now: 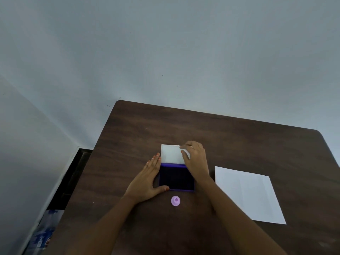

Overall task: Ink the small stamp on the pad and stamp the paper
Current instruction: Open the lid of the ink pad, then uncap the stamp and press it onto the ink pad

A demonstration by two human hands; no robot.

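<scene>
A purple ink pad (pixel 175 178) lies open in the middle of the dark wooden table (pixel 239 137), its white lid (pixel 171 153) folded back on the far side. My left hand (pixel 147 181) lies flat against the pad's left side, thumb at its near edge. My right hand (pixel 195 159) reaches over the pad and grips the lid's right corner. A small lilac stamp (pixel 175 200) stands on the table just in front of the pad, touched by neither hand. A white sheet of paper (pixel 248 194) lies to the right of the pad.
The table's far edge meets a pale wall. A dark gap runs along the table's left side, with a printed plastic packet (pixel 44 230) on the floor at the lower left.
</scene>
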